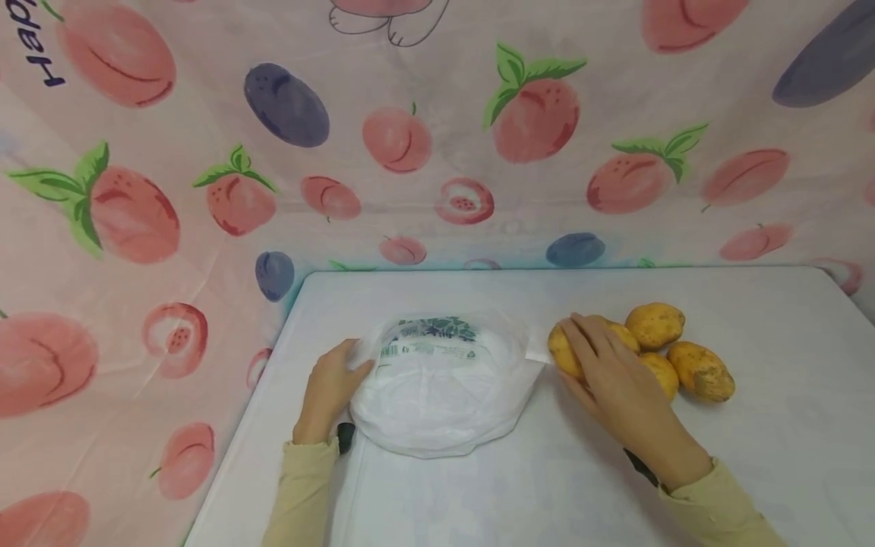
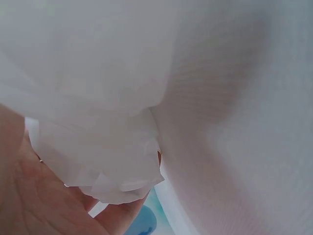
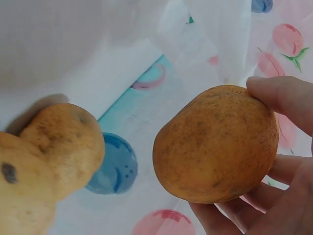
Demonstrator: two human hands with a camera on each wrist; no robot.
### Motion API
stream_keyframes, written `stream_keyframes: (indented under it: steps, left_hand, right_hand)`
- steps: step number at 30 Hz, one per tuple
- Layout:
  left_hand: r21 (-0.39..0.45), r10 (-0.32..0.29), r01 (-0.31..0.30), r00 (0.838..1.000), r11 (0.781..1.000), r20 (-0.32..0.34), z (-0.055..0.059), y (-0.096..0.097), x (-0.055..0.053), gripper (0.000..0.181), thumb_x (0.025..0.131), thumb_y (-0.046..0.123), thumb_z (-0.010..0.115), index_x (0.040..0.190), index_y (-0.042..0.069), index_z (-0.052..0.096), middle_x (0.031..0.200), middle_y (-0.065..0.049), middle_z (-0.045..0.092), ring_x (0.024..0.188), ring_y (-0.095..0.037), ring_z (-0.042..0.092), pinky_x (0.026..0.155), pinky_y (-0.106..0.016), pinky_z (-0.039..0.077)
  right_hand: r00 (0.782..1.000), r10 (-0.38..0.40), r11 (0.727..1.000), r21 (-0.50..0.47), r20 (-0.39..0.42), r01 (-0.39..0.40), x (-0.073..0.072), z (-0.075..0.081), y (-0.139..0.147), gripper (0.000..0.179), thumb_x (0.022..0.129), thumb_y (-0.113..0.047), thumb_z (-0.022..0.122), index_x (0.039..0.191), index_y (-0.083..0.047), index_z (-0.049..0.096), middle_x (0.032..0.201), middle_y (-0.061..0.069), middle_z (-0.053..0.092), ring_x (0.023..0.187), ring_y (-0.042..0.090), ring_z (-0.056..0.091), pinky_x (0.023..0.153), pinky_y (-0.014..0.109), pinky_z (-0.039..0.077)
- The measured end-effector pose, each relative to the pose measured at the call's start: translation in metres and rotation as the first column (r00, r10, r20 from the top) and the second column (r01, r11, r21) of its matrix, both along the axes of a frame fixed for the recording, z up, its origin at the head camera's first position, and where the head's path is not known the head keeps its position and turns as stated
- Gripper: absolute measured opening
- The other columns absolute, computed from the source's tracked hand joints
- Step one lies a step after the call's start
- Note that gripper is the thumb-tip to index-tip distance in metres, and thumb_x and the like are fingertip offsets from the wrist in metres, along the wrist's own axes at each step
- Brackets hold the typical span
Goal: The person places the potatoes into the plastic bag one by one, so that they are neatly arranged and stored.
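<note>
A white plastic bag [image 1: 437,403] with green and dark print lies on the table, bulging upward. At its left side my left hand [image 1: 331,389] grips the edge of the bag; in the left wrist view the plastic [image 2: 102,152] covers part of the fingers. To the right of the bag my right hand [image 1: 615,380] holds a yellow-brown potato [image 1: 560,353], its thumb and fingers around it in the right wrist view. Several other potatoes [image 1: 655,325] sit in a cluster beside and beyond that hand, some partly hidden by it. What the bag holds cannot be made out.
The white tabletop [image 1: 519,486] ends at the back and left against a pink fruit-printed cloth [image 1: 437,99]. One potato [image 1: 702,372] lies outermost on the right of the cluster. Dark wrist straps show below both hands.
</note>
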State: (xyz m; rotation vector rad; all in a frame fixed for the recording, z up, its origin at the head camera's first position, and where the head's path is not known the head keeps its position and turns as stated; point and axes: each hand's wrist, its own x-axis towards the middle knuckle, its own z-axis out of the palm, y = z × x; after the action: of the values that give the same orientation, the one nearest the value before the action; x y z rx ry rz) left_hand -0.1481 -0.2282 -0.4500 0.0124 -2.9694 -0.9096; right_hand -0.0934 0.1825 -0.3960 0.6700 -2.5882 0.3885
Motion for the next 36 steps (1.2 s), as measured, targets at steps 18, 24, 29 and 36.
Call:
stream_keyframes:
  steps: [18,24,29,36]
  left_hand:
    - [-0.005,0.001,-0.001,1.0,1.0,-0.005,-0.001,-0.001,0.0,0.054,0.091,0.027,0.07,0.135,-0.002,0.056,0.134,-0.024,0.06,0.125,-0.042,0.055,0.105,-0.055,0.044]
    - [0.004,0.007,-0.007,1.0,1.0,0.012,0.0,-0.001,0.002,0.054,0.091,0.027,0.07,0.135,-0.002,0.056,0.135,-0.024,0.059,0.126,-0.043,0.054,0.106,-0.055,0.043]
    - [0.002,0.003,-0.003,1.0,1.0,0.01,-0.001,-0.001,0.002,0.054,0.091,0.027,0.07,0.136,-0.002,0.056,0.135,-0.024,0.059,0.127,-0.043,0.054,0.106,-0.056,0.043]
    - [0.007,0.0,0.0,1.0,1.0,0.018,0.001,0.0,0.002,0.055,0.092,0.027,0.069,0.136,-0.002,0.055,0.136,-0.025,0.058,0.127,-0.043,0.053,0.106,-0.056,0.043]
  right_hand:
    - [0.999,0.042,0.999,0.023,-0.014,-0.042,-0.006,0.024,-0.02,0.07,0.085,-0.021,0.078,0.143,0.002,0.045,0.14,0.024,0.05,0.124,0.04,0.051,0.099,0.054,0.049]
    - [0.998,0.055,0.997,0.053,0.012,-0.055,-0.009,0.026,-0.031,0.07,0.086,-0.024,0.078,0.143,0.001,0.045,0.141,0.023,0.05,0.127,0.039,0.05,0.1,0.055,0.048]
    - [0.994,0.075,0.997,0.017,0.075,-0.077,-0.01,0.028,-0.04,0.067,0.089,-0.025,0.075,0.144,0.0,0.044,0.144,0.022,0.048,0.131,0.037,0.048,0.097,0.052,0.052]
    - [0.99,0.093,0.995,0.013,0.109,-0.095,-0.011,0.031,-0.054,0.067,0.091,-0.028,0.074,0.144,-0.001,0.044,0.145,0.021,0.047,0.132,0.035,0.048,0.089,0.046,0.057]
